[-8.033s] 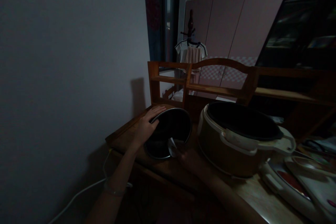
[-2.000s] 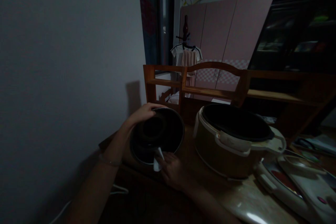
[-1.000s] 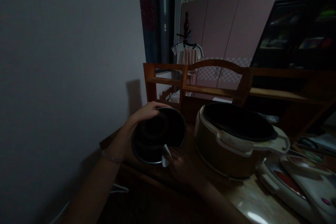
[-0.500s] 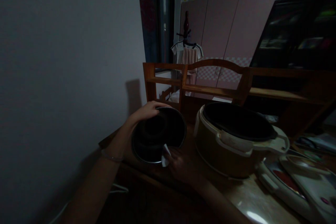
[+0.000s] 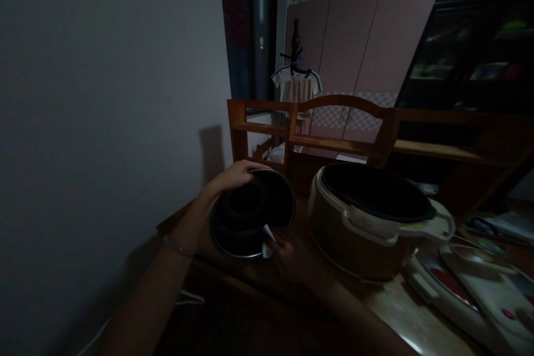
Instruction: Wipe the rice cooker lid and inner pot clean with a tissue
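Note:
My left hand (image 5: 234,175) grips the upper left rim of a dark round inner pot (image 5: 246,206), which is tilted so its opening faces me. At the pot's lower right rim, my right hand (image 5: 287,253) pinches a white tissue (image 5: 267,242) that touches the edge. Right of the pot stands a rice cooker body (image 5: 354,239) with a pale rim, its wide dark opening facing up. The inside of both vessels is too dark to make out.
The cooker's pale lid (image 5: 471,289) lies at the right on the table (image 5: 400,311). A wooden shelf rail (image 5: 342,144) runs along the back. A plain wall (image 5: 125,94) rises at the left. Clothes (image 5: 298,89) hang behind, before a pink wardrobe (image 5: 350,50).
My right hand has slid slightly right and up along the pot's rim with the tissue. My left hand keeps its grip, and the pot has barely moved.

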`<state>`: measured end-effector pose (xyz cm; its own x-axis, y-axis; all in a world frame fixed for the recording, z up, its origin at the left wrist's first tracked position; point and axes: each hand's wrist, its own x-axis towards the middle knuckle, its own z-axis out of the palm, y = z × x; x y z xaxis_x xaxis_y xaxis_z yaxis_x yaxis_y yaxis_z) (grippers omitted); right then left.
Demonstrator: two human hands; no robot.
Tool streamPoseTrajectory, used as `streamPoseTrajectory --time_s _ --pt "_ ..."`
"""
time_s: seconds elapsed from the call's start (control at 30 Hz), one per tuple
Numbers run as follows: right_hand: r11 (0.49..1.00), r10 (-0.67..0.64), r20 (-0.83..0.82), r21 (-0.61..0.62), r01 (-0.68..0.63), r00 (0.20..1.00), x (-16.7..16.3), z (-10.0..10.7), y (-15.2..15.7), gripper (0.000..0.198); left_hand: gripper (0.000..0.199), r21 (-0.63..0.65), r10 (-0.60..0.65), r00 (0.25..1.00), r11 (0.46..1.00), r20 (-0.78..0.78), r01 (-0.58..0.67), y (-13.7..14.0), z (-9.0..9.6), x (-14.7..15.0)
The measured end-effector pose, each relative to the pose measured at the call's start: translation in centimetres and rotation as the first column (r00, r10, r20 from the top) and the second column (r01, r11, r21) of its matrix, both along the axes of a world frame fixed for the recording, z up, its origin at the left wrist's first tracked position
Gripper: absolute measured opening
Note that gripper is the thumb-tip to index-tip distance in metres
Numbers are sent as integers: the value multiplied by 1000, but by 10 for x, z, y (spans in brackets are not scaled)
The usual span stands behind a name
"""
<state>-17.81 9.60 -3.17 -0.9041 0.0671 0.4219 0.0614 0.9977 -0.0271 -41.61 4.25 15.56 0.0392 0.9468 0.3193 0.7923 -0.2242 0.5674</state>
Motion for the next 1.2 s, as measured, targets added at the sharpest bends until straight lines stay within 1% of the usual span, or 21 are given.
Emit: streamPoseTrajectory --time_s 0.13,0.27,0.4,0.47,0.5,0.53,0.6,0.67,0.7,0.77,0.87,0.93,1.0,1.03,1.1,1.13,1.2 --pt "989 -85 -23 123 87 996 -1 2 16 50 60 8 -3 1000 1000 -14 3 1 -1 -1" --pt "958 -129 -24 254 131 991 -5 -3 35 48 59 35 15 998 999 -53 -13 5 -2 -2" --pt "955 -87 -12 285 86 996 -11 -10 46 48 49 65 52 991 997 -124 -44 7 -2 0" --pt "956 -72 -10 286 71 997 -15 -12 48 48 44 149 147 969 982 -201 -118 5 -3 0" --pt "956 -69 -12 285 70 998 -16 -13 49 48 44 215 222 942 962 -252 -170 2 -4 1" --pt "957 -66 -17 282 68 998 -17 -14 49 48 45 294 312 901 929 -301 -223 -2 -5 1" --pt "960 -53 -30 273 59 998 -18 -16 48 50 46 430 484 796 845 -363 -318 -13 -9 2" --pt "964 -31 -43 263 41 999 -18 -19 47 54 53 523 600 722 762 -346 -382 -27 -15 5" --pt "966 -23 -48 257 35 999 -18 -20 47 56 58 556 635 699 728 -328 -401 -35 -19 9" --pt "972 -23 -55 233 35 998 -17 -25 46 57 61 619 695 670 653 -262 -436 -52 -30 18" --pt "979 -49 -56 195 59 997 -16 -33 46 55 62 671 743 661 545 -109 -502 -75 -53 38" --pt "980 -71 -59 185 80 996 -14 -37 44 53 63 685 752 658 462 34 -563 -88 -75 52" --pt "978 -100 -71 177 111 992 -13 -39 41 53 60 665 735 654 400 179 -630 -97 -100 65" --pt "978 -113 -77 168 125 991 -13 -39 39 54 58 647 714 653 378 251 -662 -98 -113 71" --pt "979 -133 -87 143 144 987 -12 -35 36 55 54 563 685 605 334 406 -756 -97 -138 80" --pt "981 -135 -89 129 146 987 -12 -32 34 55 54 531 660 596 336 456 -778 -94 -149 83" --pt "984 -134 -88 107 144 987 -12 -26 31 54 57 480 625 588 359 513 -800 -83 -163 85"
